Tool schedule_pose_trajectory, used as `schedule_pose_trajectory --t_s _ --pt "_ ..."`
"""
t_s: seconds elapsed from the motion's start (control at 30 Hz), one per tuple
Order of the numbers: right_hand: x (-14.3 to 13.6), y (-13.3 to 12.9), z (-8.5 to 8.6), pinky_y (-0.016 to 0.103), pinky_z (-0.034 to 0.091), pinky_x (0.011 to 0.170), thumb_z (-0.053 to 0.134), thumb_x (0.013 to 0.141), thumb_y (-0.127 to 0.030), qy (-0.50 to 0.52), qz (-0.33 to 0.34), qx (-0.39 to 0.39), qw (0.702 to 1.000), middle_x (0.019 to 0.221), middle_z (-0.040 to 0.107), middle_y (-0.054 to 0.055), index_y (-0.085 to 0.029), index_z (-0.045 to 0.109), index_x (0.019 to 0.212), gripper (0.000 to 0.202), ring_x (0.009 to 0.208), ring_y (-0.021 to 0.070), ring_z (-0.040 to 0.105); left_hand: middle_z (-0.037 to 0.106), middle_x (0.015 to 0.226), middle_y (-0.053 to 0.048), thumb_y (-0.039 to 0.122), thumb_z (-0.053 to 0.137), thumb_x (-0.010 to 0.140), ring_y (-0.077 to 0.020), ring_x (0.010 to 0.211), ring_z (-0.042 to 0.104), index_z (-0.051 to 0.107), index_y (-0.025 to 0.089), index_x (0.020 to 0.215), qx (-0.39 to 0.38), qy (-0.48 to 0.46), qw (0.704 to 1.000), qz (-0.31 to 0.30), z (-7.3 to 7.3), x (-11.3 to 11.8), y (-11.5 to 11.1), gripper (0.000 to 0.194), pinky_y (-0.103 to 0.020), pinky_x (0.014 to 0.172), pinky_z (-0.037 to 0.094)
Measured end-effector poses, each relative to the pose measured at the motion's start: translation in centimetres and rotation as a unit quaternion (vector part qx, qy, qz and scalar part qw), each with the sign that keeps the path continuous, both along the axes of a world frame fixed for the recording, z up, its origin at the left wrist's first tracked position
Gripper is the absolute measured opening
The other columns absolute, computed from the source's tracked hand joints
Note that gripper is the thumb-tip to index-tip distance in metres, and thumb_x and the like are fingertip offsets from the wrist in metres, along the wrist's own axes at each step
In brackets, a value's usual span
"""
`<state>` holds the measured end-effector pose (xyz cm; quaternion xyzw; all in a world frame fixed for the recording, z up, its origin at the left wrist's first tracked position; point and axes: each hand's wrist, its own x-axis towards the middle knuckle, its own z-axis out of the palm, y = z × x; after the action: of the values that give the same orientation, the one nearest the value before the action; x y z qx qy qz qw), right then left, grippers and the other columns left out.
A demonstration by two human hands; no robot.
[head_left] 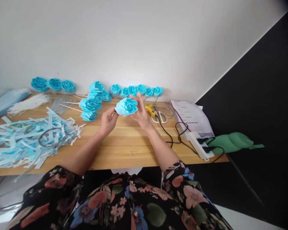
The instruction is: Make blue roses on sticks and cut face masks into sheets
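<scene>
A light-blue paper rose (127, 106) is raised over the table between my two hands, its open petals facing me. My left hand (109, 120) is closed at its left edge, fingertips pinched by the base; any stem there is hidden. Around the right side of the bloom curves my right hand (142, 114), thumb below and fingers reaching up behind the petals. Just left lies a pile of finished blue roses (90, 103) on thin sticks. A yellow glue gun (150, 110) and white-handled scissors (159, 117) lie right of my right hand.
More blue roses (141, 89) line the wall. Paper scraps (35, 137) with a dark ring on them heap at left, near white strips (30, 103) and stacked blue sheets (7, 102). At right are a power strip (200, 146), black cables, a printed sheet (190, 115) and a green object (232, 142).
</scene>
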<state>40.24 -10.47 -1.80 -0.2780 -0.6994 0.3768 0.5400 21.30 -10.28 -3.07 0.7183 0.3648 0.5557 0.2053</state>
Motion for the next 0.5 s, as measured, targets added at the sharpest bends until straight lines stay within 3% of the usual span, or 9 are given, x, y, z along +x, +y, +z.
schedule_pose_trajectory --t_s 0.13,0.27,0.5 --pt "-0.7 -1.0 0.8 0.042 0.044 0.113 0.072 0.068 -0.075 -0.046 0.004 0.005 0.999 0.155 0.045 0.013 -0.029 0.028 0.155 0.108 0.139 0.027 0.049 0.073 0.088 -0.008 0.04 0.053 0.095 -0.0239 0.085 0.068 0.071 0.015 0.093 -0.012 0.001 0.999 -0.039 -0.5 0.3 -0.2 0.031 -0.032 0.077 0.052" --pt "-1.0 -1.6 1.2 0.041 0.046 0.11 0.075 0.072 -0.066 -0.045 -0.004 0.012 0.999 0.14 0.06 0.011 -0.026 0.047 0.144 0.087 0.128 0.0265 0.059 0.074 0.086 -0.008 0.04 0.055 0.093 -0.0238 0.083 0.068 0.07 0.016 0.089 -0.017 0.033 0.999 -0.029 -1.1 0.5 0.0 0.029 -0.032 0.077 0.053" --pt "-1.2 -1.7 0.8 0.043 0.047 0.108 0.082 0.069 -0.057 -0.04 -0.049 0.023 0.998 0.135 0.063 0.011 -0.026 0.053 0.139 0.082 0.124 0.0279 0.061 0.072 0.084 -0.007 0.042 0.067 0.082 -0.0246 0.084 0.068 0.069 0.017 0.088 -0.028 0.022 0.999 0.005 -2.5 0.4 1.0 0.025 -0.033 0.078 0.054"
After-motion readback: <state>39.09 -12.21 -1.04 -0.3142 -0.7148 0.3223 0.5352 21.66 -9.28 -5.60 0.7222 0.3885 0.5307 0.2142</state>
